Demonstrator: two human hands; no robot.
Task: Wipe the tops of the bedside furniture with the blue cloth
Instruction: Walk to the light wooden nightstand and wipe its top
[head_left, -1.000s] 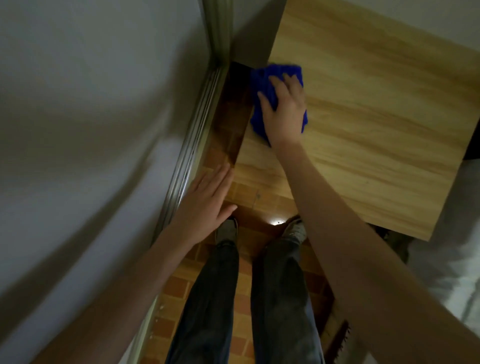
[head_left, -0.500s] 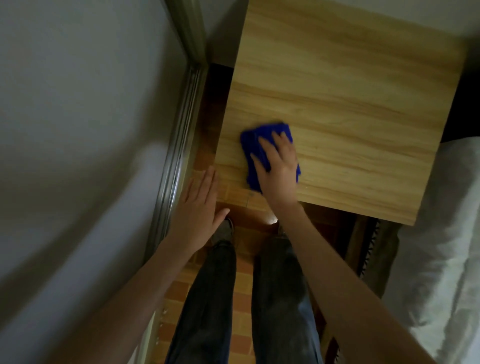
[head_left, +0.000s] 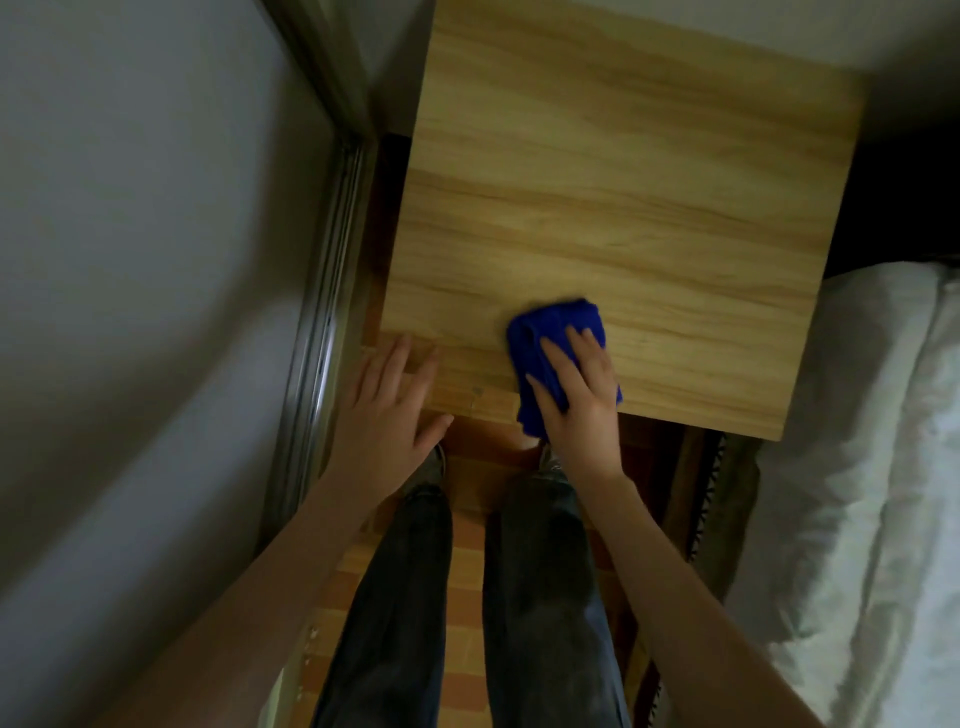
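A light wood bedside table top (head_left: 623, 171) fills the upper middle of the view. A blue cloth (head_left: 540, 338) lies flat on it near the front edge, slightly right of the middle, with one corner hanging over the edge. My right hand (head_left: 579, 400) presses down on the cloth, fingers spread across it. My left hand (head_left: 387, 415) hovers open, fingers apart, by the table's front left corner, holding nothing.
A pale wall or door panel (head_left: 130, 260) with a metal sliding track (head_left: 317, 332) runs along the left. A bed with white bedding (head_left: 857, 493) lies to the right. My legs in dark jeans (head_left: 467, 597) stand on an orange tiled floor (head_left: 467, 540).
My right hand has drawn the cloth from the table's far left corner down to the front edge, then rightwards along it. My left hand stayed open beside the table.
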